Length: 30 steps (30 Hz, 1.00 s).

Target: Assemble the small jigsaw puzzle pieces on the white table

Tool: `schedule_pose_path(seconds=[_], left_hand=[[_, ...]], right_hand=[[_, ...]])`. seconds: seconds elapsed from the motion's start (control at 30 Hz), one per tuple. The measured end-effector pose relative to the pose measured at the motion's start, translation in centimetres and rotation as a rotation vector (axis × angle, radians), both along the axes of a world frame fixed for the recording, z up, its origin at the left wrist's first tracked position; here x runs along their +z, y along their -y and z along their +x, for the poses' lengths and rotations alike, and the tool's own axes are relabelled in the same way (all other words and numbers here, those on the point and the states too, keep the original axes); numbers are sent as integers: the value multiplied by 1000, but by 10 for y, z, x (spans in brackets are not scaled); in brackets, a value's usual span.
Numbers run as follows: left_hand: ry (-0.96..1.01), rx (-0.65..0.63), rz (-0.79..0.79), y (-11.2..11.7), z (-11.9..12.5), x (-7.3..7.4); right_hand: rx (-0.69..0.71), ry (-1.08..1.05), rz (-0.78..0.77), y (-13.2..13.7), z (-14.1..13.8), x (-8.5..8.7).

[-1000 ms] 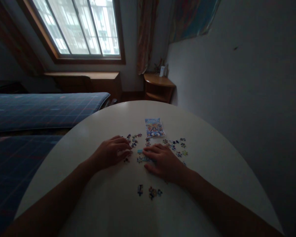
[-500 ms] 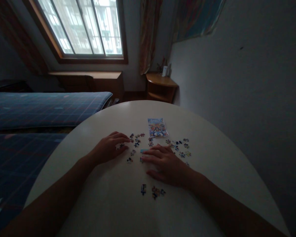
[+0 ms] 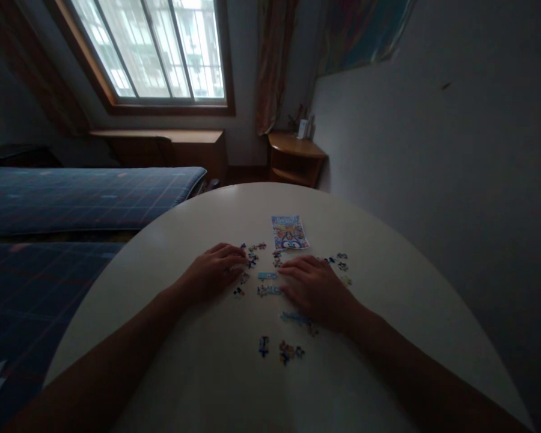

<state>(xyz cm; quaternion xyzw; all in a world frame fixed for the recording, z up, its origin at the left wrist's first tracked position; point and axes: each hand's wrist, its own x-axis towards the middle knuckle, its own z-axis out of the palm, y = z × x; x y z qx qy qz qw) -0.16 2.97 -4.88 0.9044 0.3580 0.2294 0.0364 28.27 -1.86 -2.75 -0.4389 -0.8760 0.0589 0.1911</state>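
Note:
My left hand (image 3: 214, 272) rests low over the small jigsaw pieces on the left, its fingers stretched out and covering part of them. A loose puzzle piece (image 3: 238, 293) lies just below its fingertips. My right hand (image 3: 319, 290) is open, fingers extended to the left, at the right ends of two short light-blue puzzle strips, the upper strip (image 3: 267, 276) and the lower strip (image 3: 268, 290). Under its wrist side lies a longer blue joined section (image 3: 296, 317). Whether the right fingertips touch the strips is unclear.
A printed picture sheet (image 3: 290, 233) lies beyond the pieces on the round white table (image 3: 198, 373). Loose pieces (image 3: 342, 261) are scattered on the right. Nearer me are a small joined piece (image 3: 264, 346) and a larger cluster (image 3: 286, 352). A mattress (image 3: 81, 198) stands at the left.
My right hand has shifted right and slightly up, uncovering the light-blue strips and the longer blue section. My left hand has moved right, further over the left-hand pieces.

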Motion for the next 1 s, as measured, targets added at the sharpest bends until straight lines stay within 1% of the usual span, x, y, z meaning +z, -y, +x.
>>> schedule_pose_path(seconds=[0.07,0.13,0.2,0.33,0.57,0.63,0.8,0.87,1.0], left_hand=[[16,27,-4,0,-1,2],[35,28,-10,1,-2,4],[42,1,-23,2,-2,6],[12,-38,-60,3,-2,6],[-17,19,-73,1,-4,4],[-19,68,-65,0,-5,5],[-10,284,-52,-4,-8,3],[-17,349,-58,-5,-10,2],[-49,479,-33,-6,-18,6]], right_hand=[[-89,18,0,-5,6,2],[-133,28,-5,-9,13,3],[-155,33,-3,-12,19,4],[-166,58,10,-16,26,2],[-153,105,-36,-19,32,0],[-159,103,-39,-20,32,1],[-171,108,-39,-22,34,3],[-181,112,-44,-22,35,3],[-187,117,-50,-24,38,3]])
